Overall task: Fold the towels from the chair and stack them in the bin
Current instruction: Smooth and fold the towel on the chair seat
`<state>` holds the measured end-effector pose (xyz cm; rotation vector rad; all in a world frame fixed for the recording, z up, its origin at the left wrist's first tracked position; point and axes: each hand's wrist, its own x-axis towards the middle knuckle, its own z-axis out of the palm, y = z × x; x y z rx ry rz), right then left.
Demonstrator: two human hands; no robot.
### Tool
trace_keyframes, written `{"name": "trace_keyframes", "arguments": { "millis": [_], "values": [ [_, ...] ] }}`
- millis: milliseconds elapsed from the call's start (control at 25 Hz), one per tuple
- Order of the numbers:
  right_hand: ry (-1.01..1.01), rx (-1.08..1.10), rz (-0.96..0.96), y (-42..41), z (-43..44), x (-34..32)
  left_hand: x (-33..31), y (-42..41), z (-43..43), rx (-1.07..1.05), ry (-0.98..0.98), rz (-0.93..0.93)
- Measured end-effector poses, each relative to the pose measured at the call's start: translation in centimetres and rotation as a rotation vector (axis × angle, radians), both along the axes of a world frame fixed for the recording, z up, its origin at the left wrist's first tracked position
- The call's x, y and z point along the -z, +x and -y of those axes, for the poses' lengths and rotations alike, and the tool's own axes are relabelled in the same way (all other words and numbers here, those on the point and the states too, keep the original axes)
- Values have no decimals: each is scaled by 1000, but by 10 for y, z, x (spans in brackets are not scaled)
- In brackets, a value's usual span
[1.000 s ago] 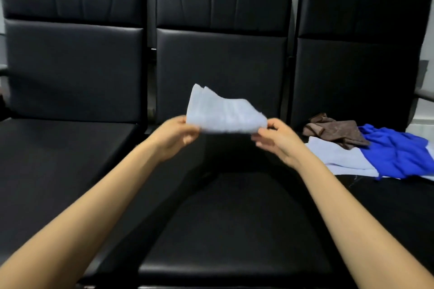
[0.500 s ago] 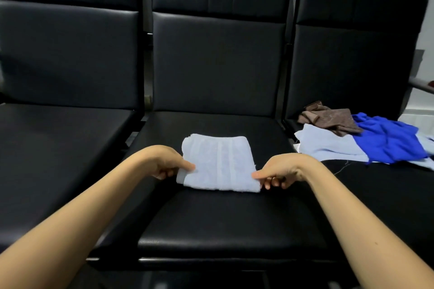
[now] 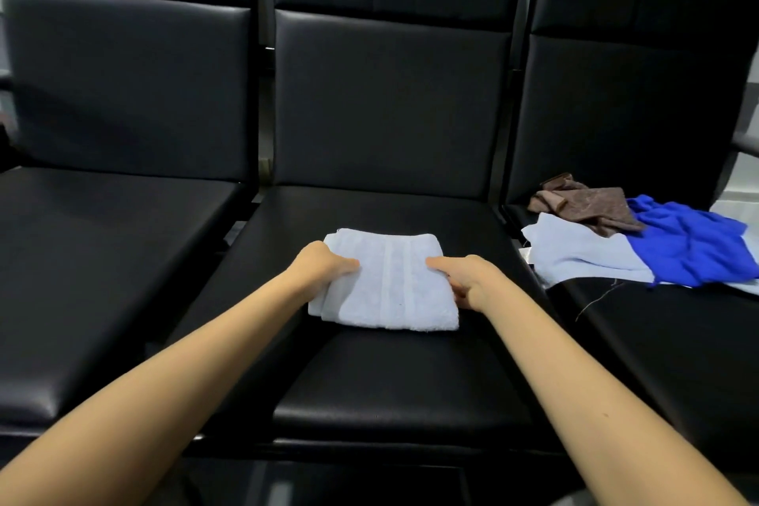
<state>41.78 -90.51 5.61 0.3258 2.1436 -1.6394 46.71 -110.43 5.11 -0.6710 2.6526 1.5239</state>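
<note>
Folded towel [image 3: 390, 283], pale blue with 2 woven stripes running front to back: flat on the seat of the middle chair [image 3: 390, 382], held at both side edges.

Set in a row of 3 black padded chairs, side by side, with the left chair [image 3: 102, 259] bare of cloth and the right chair [image 3: 665, 362] bearing a loose pile at the back of its seat.

In that pile, 3 unfolded pieces:
- bright blue towel [image 3: 694, 246], crumpled, overlapping the right part of the pale one
- pale blue towel [image 3: 575, 255], spread flat at the bottom
- brown towel [image 3: 591, 205], bunched at the back, resting partly on both others

Left hand [image 3: 324, 263] at the folded towel's left edge: thumb laid on top, pointing inward, other fingers tucked out of sight at the edge, gripping it.

Right hand [image 3: 468, 277] at the right edge: 1 digit stretched flat along the top, remaining fingers [image 3: 460, 294] curled in against the side, pinching the cloth.

Both forearms bare, reaching in from the bottom corners.
</note>
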Motion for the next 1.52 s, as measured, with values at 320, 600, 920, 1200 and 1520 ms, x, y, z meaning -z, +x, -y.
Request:
{"name": "trace_keyframes", "arguments": {
  "millis": [320, 600, 920, 1200, 1520],
  "values": [
    [-62, -21, -65, 4, -1, 2, -9, 0, -9, 43, 343, 10],
    [-232, -10, -171, 18, -27, -2, -30, 1, -17, 67, 652, 308],
    [-551, 44, -123, 31, -74, -22, -32, 2, -59, 232, 856, 397],
    [-445, 192, -142, 44, -156, -37, -40, 4, -146, 296, 950, 236],
    [-395, 385, -313, 127, -299, -13, -44, 40, -300, 616, 798, 41]
  ]
}}
